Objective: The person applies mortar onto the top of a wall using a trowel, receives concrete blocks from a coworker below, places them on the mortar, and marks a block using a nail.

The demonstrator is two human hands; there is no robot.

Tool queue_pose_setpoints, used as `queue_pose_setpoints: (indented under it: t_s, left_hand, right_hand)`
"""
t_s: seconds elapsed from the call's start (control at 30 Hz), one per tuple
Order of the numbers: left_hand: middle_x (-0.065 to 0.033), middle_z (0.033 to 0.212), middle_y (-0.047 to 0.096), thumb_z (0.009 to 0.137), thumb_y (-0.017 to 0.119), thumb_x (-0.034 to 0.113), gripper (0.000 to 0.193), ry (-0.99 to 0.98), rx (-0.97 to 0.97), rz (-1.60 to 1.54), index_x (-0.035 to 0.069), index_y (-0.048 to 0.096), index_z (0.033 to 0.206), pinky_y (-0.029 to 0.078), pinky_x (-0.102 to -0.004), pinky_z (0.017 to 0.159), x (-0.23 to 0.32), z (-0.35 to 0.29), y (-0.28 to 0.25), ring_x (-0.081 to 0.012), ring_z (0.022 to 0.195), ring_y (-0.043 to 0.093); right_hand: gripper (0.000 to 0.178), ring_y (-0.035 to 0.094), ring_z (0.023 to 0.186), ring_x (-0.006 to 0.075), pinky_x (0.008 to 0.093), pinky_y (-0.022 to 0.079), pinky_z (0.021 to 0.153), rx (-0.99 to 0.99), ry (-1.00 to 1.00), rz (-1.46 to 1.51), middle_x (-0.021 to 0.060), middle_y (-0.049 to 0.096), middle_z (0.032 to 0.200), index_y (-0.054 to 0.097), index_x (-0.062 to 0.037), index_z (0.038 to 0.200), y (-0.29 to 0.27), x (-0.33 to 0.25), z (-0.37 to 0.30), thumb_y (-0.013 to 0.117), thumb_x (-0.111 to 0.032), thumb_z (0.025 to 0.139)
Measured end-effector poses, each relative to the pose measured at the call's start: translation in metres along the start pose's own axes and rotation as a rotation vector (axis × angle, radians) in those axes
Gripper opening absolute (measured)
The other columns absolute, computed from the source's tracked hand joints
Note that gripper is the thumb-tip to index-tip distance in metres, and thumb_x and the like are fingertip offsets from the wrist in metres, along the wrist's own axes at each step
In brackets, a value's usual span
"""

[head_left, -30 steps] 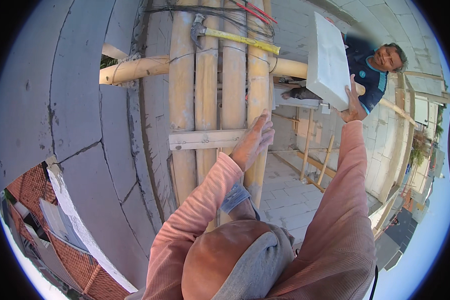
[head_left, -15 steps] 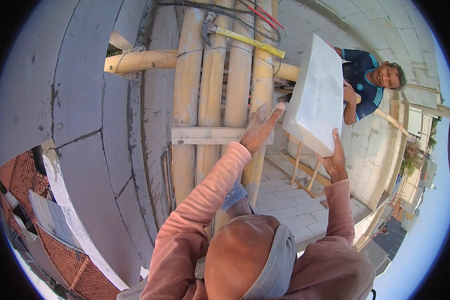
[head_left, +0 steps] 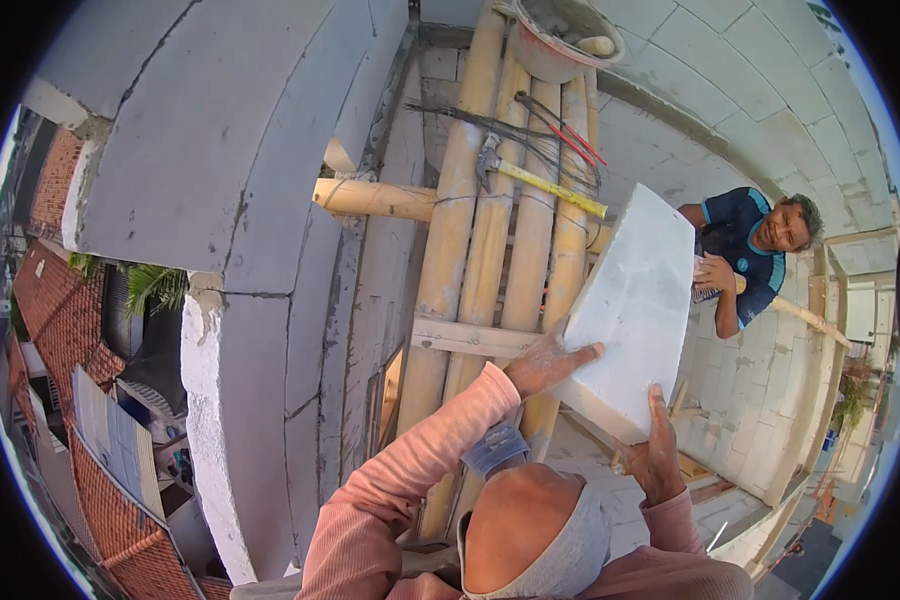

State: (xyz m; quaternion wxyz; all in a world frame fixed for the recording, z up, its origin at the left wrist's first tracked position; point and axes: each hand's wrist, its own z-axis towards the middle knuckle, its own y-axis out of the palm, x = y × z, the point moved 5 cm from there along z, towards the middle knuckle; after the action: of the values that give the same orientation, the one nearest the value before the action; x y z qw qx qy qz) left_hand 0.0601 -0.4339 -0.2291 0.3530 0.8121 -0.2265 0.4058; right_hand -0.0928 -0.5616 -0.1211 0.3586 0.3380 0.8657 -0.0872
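A large white aerated-concrete block [head_left: 635, 310] is held up at a tilt over the right side of the bamboo poles. My left hand [head_left: 555, 362] grips its near left edge, the fingers reaching onto the broad face. Around the near right corner is my right hand [head_left: 656, 445], thumb up against the face and the other fingers partly hidden below. Beyond the block, a person in a dark blue shirt [head_left: 738, 240] faces me. One of that person's hands [head_left: 715, 274] is close to the block's right edge; I cannot tell whether it touches.
Bamboo poles [head_left: 480, 240] form the platform, crossed by a wooden slat [head_left: 470, 335]. On them lie a claw hammer with yellow handle [head_left: 550, 188] and dark wires [head_left: 490, 122]. A mortar bucket [head_left: 560, 50] stands farther off. A block wall [head_left: 220, 190] rises left, above tiled roofs [head_left: 55, 310].
My left hand, apart from the block before, now grips its left edge. The block sits nearer my hands. My view has shifted, bringing the mortar bucket into sight.
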Motion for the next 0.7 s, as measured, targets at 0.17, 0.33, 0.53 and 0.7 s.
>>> queue_pose_setpoints:
  t_s: [0.17,0.33,0.53,0.7]
  left_hand:
    - [-0.0212,0.141,0.052,0.089,0.073,0.045,0.09,0.016,-0.03,-0.007,-0.002,0.03,0.152,0.039,-0.0391,0.111,0.023,-0.078,0.006,-0.0286,0.13,0.05]
    - [-0.0201,0.143,0.05,0.093,0.069,0.042,0.084,0.012,-0.064,-0.017,-0.001,0.029,0.152,0.041,-0.038,0.109,0.019,-0.097,0.006,-0.0264,0.129,0.052]
    - [-0.0196,0.14,0.054,0.092,0.07,0.038,0.08,0.003,-0.065,-0.028,0.0,0.032,0.152,0.045,-0.0367,0.104,0.009,-0.109,0.001,-0.0243,0.126,0.054]
    - [-0.0214,0.137,0.057,0.092,0.07,0.037,0.077,-0.014,-0.025,0.077,0.0,0.037,0.15,0.044,-0.0376,0.104,-0.014,-0.109,-0.004,-0.025,0.126,0.054]
  right_hand:
    - [0.068,0.052,0.127,0.0264,0.0443,0.047,0.101,-0.09,0.044,0.064,0.0123,0.05,0.138,0.038,-0.0041,0.145,0.0,0.033,-0.036,0.048,-0.055,0.101]
    - [0.067,0.051,0.127,0.027,0.0454,0.045,0.104,-0.104,0.111,0.061,0.0127,0.049,0.139,0.037,-0.0049,0.146,0.001,0.045,-0.05,0.048,-0.054,0.102]
    - [0.069,0.045,0.133,0.0262,0.0511,0.038,0.107,-0.162,0.29,-0.049,0.0094,0.049,0.141,0.035,-0.0142,0.149,-0.006,0.059,-0.048,0.048,-0.06,0.099]
    - [0.074,0.044,0.134,0.0266,0.0516,0.037,0.107,-0.28,0.36,0.083,0.007,0.048,0.144,0.034,-0.0169,0.151,-0.016,0.093,-0.021,0.042,-0.067,0.097]
